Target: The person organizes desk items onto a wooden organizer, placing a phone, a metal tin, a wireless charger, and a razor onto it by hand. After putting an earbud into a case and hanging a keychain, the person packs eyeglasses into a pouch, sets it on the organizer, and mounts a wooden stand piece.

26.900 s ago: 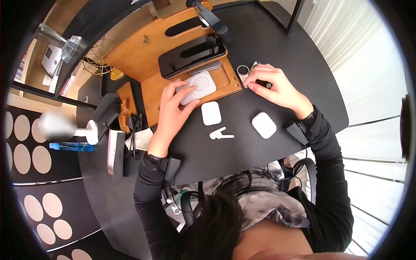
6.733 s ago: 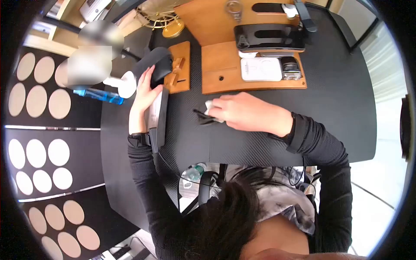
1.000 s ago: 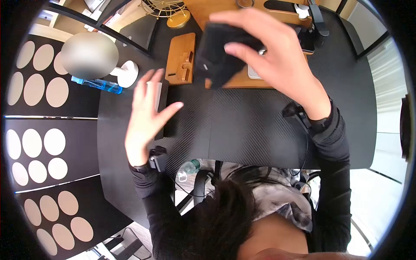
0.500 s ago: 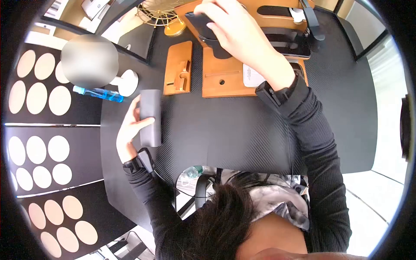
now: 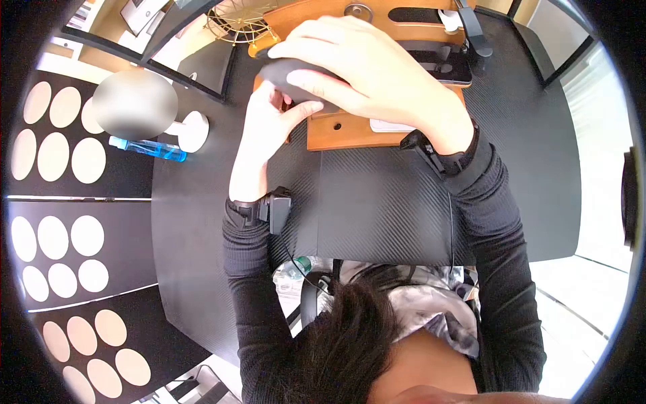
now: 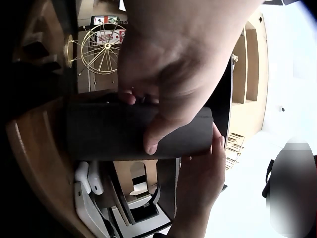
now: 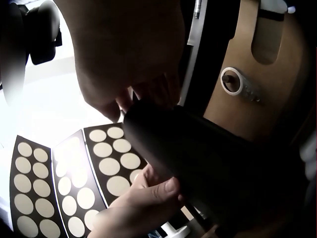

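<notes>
A dark grey glasses case [image 5: 277, 70] is held up over the left part of the wooden desk stand [image 5: 363, 139], with both hands on it. My left hand [image 5: 264, 131] grips it from the near side; in the left wrist view its thumb lies across the case's flat face [image 6: 101, 131]. From the right and above, my right hand [image 5: 367, 67] curls over the same case, thumb on the near side. Seen from the right wrist, the dark case [image 7: 183, 144] is in shadow, with the left thumb at its lower edge. A second black shape [image 6: 99, 97] shows behind it.
On the wooden stand are a black phone [image 5: 454, 67], a hanging ring-shaped item [image 5: 358, 11] and a watch strap [image 5: 474, 30]. Left of it stand a gold wheel ornament [image 5: 239, 21], a white round base [image 5: 194, 132] and a blue bottle [image 5: 149, 149]. White earbuds [image 6: 93, 178] lie beyond the case.
Half a second ago the hands were apart, each holding a dark case. My left hand has moved up and right to meet the right hand, which has come slightly nearer.
</notes>
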Demonstrator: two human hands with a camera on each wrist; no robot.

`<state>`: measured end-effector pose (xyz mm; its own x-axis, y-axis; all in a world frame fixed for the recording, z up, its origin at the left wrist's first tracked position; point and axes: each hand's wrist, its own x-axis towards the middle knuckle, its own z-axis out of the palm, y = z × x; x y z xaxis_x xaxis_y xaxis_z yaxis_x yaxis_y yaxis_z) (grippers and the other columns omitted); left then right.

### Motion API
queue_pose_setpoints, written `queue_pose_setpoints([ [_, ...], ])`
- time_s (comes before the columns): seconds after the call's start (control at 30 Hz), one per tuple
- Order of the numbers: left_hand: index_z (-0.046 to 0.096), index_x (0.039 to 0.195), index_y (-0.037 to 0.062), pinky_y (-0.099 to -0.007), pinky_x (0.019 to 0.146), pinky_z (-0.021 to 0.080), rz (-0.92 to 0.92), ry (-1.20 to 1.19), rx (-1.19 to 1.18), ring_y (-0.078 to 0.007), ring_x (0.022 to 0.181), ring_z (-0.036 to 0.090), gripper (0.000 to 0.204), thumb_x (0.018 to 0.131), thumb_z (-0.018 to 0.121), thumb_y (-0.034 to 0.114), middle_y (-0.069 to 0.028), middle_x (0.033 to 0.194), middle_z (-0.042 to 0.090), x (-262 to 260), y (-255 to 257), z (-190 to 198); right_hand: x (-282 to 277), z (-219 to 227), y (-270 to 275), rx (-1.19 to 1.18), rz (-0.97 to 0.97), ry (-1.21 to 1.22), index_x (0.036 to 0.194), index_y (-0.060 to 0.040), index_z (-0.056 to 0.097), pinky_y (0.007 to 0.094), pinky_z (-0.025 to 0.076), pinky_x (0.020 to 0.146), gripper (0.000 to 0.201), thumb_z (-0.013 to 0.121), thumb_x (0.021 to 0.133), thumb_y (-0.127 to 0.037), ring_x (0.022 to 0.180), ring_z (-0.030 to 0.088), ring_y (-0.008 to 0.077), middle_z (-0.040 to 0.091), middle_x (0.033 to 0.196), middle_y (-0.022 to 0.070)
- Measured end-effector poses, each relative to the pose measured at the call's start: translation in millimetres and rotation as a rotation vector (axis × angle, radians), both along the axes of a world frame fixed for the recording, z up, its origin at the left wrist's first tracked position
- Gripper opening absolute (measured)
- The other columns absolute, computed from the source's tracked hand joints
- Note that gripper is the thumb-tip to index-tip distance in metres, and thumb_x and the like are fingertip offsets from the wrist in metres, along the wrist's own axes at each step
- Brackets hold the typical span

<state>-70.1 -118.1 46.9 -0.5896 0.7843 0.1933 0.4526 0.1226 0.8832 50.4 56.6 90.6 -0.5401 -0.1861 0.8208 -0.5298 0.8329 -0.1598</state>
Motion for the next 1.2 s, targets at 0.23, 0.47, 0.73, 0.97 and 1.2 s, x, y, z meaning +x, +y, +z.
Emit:
queue_pose_setpoints([
  [0.23,0.05,0.128,0.0005,-0.0228,0.077,0.044,-0.054,-0.175,0.395,-0.0085,0.084,0.049,0.049,0.083,0.069,-0.006,-0.003,0.107,0.057,0.8,20.9,-22.7,-16.2,-17.1,2.5,0.18,-0.151,0.143,0.113,-0.0124,0.063,0.0371,0.047,0.091,0.031,0.065,0.083,-0.024,0.105,0.057,0.022,0.061,0.109,0.0028],
  [0.47,0.056,0.128,0.0035,-0.0338,0.095,0.047,0.132,0.328,-0.052,-0.0212,0.114,0.057,0.048,0.084,0.073,0.01,-0.0114,0.124,0.059,-48.4,-45.4,-23.3,-7.1,-3.4,14.7,0.001,-0.207,0.016,0.114,0.0009,0.057,0.0392,0.042,0.1,0.041,0.068,0.074,-0.004,0.118,0.049,0.0333,0.055,0.118,0.0142],
  [0.73,0.061,0.121,0.0033,-0.0345,0.09,0.05,0.072,0.557,-0.21,-0.0265,0.105,0.06,0.046,0.078,0.076,0.012,-0.0146,0.113,0.059,-30.4,-72.1,-28.7,-13.4,-9.5,4.6,0.037,-0.239,-0.004,0.123,0.0019,0.053,0.0405,0.044,0.099,0.049,0.065,0.076,-0.003,0.125,0.044,0.0347,0.051,0.126,0.0173],
  [0.97,0.064,0.114,0.0051,-0.0333,0.091,0.05,0.03,0.598,-0.346,-0.0295,0.104,0.062,0.04,0.075,0.072,0.0,-0.0136,0.111,0.062,-27.0,-74.9,-17.8,-19.9,-18.5,-1.0,0.075,-0.269,-0.028,0.131,0.0017,0.049,0.0424,0.049,0.09,0.056,0.062,0.077,-0.001,0.131,0.038,0.0399,0.046,0.133,0.0195],
  [1.2,0.063,0.111,0.0027,-0.0344,0.091,0.05,0.075,0.438,-0.411,-0.0317,0.102,0.063,0.039,0.074,0.065,-0.005,-0.0149,0.111,0.064,-31.4,-84.9,-6.0,-19.5,-20.3,0.7,0.079,-0.269,-0.029,0.132,0.001,0.048,0.0454,0.049,0.089,0.059,0.063,0.075,0.0,0.133,0.036,0.0408,0.044,0.134,0.0205],
])
